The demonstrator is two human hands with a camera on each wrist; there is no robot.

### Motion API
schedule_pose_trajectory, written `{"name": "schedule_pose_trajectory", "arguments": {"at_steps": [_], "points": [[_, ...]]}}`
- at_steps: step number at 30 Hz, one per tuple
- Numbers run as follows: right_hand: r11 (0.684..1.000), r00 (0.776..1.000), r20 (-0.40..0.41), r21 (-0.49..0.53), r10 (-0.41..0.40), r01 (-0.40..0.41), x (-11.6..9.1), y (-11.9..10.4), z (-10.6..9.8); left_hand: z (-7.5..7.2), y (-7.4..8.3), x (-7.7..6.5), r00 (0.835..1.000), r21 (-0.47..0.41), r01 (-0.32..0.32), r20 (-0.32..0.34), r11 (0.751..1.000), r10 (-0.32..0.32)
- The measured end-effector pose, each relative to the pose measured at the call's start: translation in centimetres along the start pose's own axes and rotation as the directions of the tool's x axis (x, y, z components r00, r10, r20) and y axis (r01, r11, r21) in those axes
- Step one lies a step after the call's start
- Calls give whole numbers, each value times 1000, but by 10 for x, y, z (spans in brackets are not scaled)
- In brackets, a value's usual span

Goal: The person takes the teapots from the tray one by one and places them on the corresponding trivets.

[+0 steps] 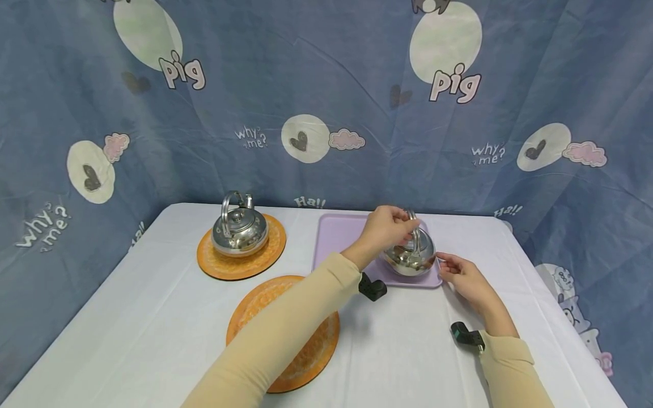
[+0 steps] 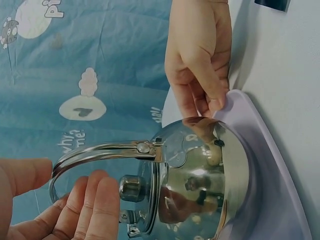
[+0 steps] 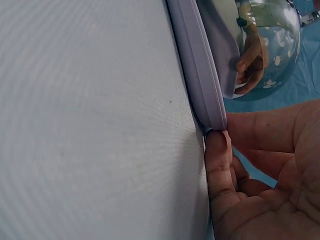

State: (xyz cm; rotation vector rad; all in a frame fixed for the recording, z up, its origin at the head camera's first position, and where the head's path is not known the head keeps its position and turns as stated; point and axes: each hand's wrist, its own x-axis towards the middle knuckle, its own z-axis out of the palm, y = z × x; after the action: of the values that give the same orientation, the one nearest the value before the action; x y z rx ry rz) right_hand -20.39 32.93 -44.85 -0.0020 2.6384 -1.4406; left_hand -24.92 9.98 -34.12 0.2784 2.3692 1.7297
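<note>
A shiny steel kettle [image 1: 410, 262] with an arched handle and knobbed lid stands on the right part of a lilac tray [image 1: 336, 238]. My left hand [image 1: 386, 231] is at the top of the handle, thumb on one side and fingers on the other; the left wrist view shows the handle [image 2: 100, 150] between them. With my right hand [image 1: 466, 280] I pinch the tray's near right corner, beside the kettle. Up close in the right wrist view, the fingertips [image 3: 218, 142] meet at the tray rim [image 3: 200, 65].
A second steel kettle [image 1: 240, 232] stands on a round orange mat [image 1: 275, 241] at the back left. Another orange mat [image 1: 255, 300] lies in front of it, partly under my left sleeve [image 1: 285, 328]. A white cloth covers the table; a blue printed curtain [image 1: 326, 85] hangs behind.
</note>
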Motion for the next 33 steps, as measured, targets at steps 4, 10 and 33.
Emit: {"name": "schedule_pose_trajectory", "arguments": {"at_steps": [4, 10, 33], "points": [[1000, 1000, -2, -10, 3, -3, 2, 3, 0, 1, -2, 2, 1000, 2, -2, 2, 1000, 2], [1000, 1000, 1, 2, -1, 1, 3, 2, 0, 3, -1, 3, 1000, 8, -3, -13, 1000, 3], [1000, 1000, -4, 14, -14, 14, 1, 1, 0, 3, 1, 9, 998, -114, 63, 24, 991, -61]]}}
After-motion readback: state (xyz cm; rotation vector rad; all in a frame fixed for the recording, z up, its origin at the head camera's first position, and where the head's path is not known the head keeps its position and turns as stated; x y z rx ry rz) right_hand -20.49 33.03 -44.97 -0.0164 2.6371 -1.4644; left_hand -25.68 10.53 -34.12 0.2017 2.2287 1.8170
